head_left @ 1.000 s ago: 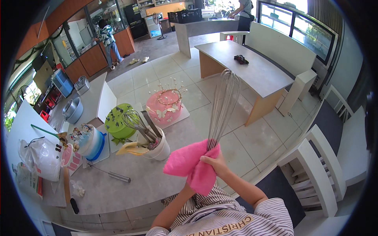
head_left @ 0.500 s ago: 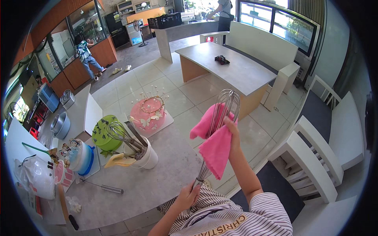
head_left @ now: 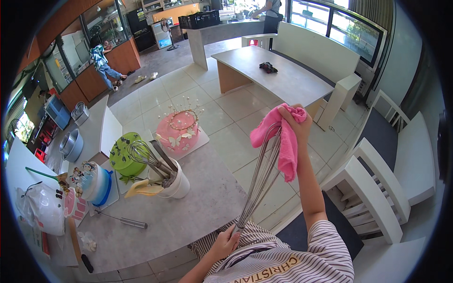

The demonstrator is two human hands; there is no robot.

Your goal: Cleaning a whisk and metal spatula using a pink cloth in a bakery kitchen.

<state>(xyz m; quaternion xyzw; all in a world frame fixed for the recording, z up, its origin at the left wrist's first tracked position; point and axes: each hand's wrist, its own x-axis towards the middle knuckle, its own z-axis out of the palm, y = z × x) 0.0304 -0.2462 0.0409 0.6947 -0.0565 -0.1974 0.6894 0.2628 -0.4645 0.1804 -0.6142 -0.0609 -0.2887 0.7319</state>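
Note:
A long metal balloon whisk (head_left: 258,181) slants up and away from my body. My left hand (head_left: 224,244) is closed round its handle, close to my striped clothing. At the far end of the wires, my right hand (head_left: 295,123) grips a pink cloth (head_left: 287,153) over the whisk's top loops, and part of the cloth hangs down. To the left on the grey table stands a white bucket (head_left: 178,187) holding another whisk (head_left: 144,154), spatulas and other tools. A thin tool with a metal handle (head_left: 133,223) lies in front of the bucket.
Decorated cakes, one pink (head_left: 177,132), one green (head_left: 127,153) and one blue and white (head_left: 96,184), stand on the grey table (head_left: 188,231). A knife (head_left: 85,259) lies at its near left. White chairs (head_left: 373,198) flank my right; a long table (head_left: 283,75) stands ahead. Two people are farther off.
My right hand and the pink cloth have moved up from the middle of the wires to the whisk's tip. My left hand keeps its hold on the handle.

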